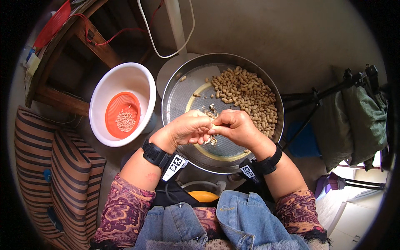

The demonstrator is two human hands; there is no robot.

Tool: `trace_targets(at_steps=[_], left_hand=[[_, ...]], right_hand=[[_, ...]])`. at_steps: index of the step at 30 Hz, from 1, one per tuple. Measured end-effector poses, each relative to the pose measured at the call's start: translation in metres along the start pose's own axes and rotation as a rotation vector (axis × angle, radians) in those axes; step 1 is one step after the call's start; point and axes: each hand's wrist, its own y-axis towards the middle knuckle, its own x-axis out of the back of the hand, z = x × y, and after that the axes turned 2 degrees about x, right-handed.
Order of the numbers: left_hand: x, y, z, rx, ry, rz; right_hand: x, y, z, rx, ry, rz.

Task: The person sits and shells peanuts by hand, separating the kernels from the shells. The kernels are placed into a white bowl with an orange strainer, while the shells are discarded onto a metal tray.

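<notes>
Over a large round mesh sieve [228, 156], my left hand [191, 126] and my right hand [237, 125] meet at the fingertips. Between thumbs and fingers they pinch a small pale peanut [213, 126], mostly hidden, so whether it is shell or kernel is unclear. Broken peanut shells [213, 142] lie on the mesh just below the hands, and more shell pieces lie just beyond them. Unshelled peanuts [247, 90] are heaped along the sieve's right side, beyond my right hand. A few loose ones are scattered at the far left of the mesh.
Left of the sieve stands a white basin [100, 93]. Inside it sits an orange plastic basket [112, 104] holding shelled peanuts [125, 121]. A striped cushion [37, 156] lies at the left, below a wooden frame [97, 43]. Black tripod legs [300, 97] reach towards the sieve's right edge.
</notes>
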Motion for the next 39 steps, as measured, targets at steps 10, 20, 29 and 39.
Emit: trace_targets(at_steps=[10,20,29,39], left_hand=[[0.001,0.003,0.004,0.032,0.252,-0.075],[0.002,0.004,0.004,-0.003,0.102,-0.011],[0.001,0.005,0.008,-0.054,-0.058,0.058],[0.001,0.012,0.010,-0.165,-0.138,0.008]], right_hand=[[-0.006,0.000,-0.001,0.153,-0.172,0.102],[-0.008,-0.001,0.000,0.080,-0.028,0.013],[-0.007,-0.001,-0.002,0.014,0.076,-0.050],[-0.012,0.002,-0.016,-0.288,0.479,-0.126]])
